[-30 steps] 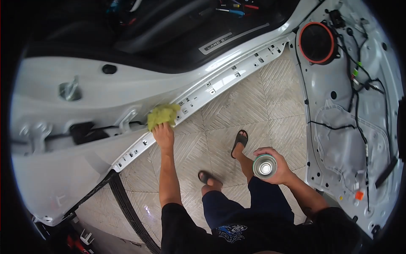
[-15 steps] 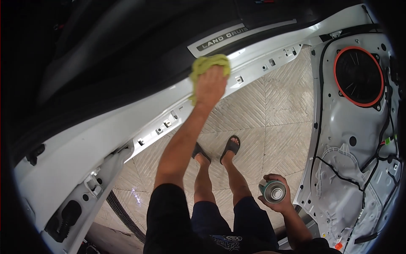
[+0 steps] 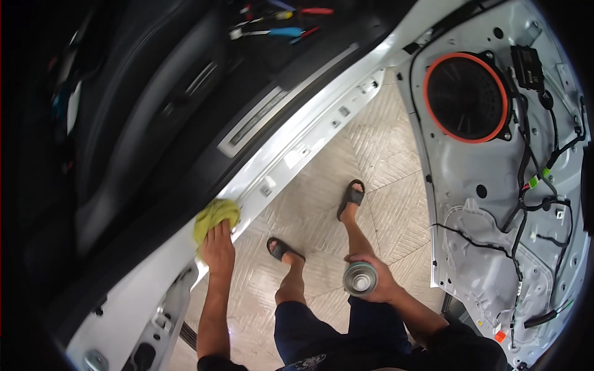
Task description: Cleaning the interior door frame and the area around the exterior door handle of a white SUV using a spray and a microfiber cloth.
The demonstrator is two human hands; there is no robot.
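Observation:
My left hand (image 3: 218, 248) presses a yellow-green cloth (image 3: 213, 217) onto the white painted door sill (image 3: 288, 154) of a car. Its fingers are bent over the folded cloth, close to the near end of the sill. In front of my right thigh, my right hand (image 3: 380, 279) is wrapped round a spray can (image 3: 360, 279) with a teal side. The can's round silver end, pale at its centre, faces up. It is held clear of the car.
To the right stands an opened door (image 3: 473, 179) without its trim, with a red-rimmed speaker (image 3: 467, 97) and loose black wiring. Inside the car lie several hand tools (image 3: 284, 31) by the dark sill trim. My sandalled feet stand on patterned floor tiles (image 3: 315, 185).
My left hand and the cloth have slid along the sill toward the near left. The view has turned, bringing the tools into sight. The can stays in my right hand.

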